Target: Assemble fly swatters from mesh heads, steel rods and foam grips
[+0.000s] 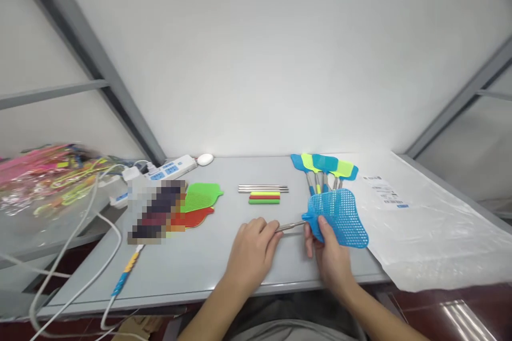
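A blue mesh fly swatter head (346, 218) is gripped near its neck by my right hand (333, 261), with the thumb on top. From that neck a thin metal rod (292, 226) runs left into my left hand (253, 250), which is closed around its other end. The palm hides whatever is at that end. Beyond my hands lie several loose metal rods (263, 188). Touching or close in front of them are yellow, red and green handle tubes (264, 199). Several fly swatters with blue and yellow-green heads (325, 162) lie fanned out behind my right hand.
Green (202, 195) and red swatter heads (197, 218) lie left, partly under a blurred patch. Behind them are a power strip (172, 169) and a white oval object (205, 159). White cables (114, 229) hang over the left edge. A labelled plastic bag (420, 234) covers the right side.
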{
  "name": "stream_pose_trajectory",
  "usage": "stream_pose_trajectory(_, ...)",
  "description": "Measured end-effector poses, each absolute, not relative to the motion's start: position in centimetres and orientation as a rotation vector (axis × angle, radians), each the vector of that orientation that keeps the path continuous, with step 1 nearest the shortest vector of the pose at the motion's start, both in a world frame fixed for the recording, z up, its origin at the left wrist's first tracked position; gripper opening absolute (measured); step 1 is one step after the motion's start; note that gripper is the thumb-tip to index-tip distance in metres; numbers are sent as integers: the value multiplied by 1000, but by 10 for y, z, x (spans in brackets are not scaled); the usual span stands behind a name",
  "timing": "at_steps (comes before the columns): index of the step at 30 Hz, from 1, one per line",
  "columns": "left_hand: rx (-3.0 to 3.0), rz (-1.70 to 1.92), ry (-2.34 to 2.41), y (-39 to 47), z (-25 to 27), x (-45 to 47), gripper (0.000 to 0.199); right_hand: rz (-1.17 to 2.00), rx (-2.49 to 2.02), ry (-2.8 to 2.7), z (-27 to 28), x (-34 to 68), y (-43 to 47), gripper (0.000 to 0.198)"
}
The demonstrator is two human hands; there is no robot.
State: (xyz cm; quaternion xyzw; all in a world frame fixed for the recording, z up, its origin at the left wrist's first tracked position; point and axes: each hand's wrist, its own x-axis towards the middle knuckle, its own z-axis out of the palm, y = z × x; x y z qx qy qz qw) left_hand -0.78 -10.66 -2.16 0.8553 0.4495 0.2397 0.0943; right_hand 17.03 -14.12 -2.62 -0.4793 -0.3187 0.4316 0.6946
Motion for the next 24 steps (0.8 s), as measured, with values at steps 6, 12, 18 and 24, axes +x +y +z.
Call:
stream_pose_trajectory(6, 2662, 606, 1368, -105, -24, -11, 26, 1072, -1008, -553, -37, 180, -141, 43)
stream_pose_trajectory(12, 2670, 549, 1397, -103, -24, -9, 27, 1147, -1033, -454, -34, 180, -141, 43)
stream_pose_trajectory(18, 2676, 550, 1416, -105, -26, -11, 27, 1082, -1058, -379, -36, 178, -140, 42)
stream_pose_trajectory(24, 2692, 582, 1409, -106, -28, -12, 28, 1076, -1138, -377, -35, 178, -140, 44)
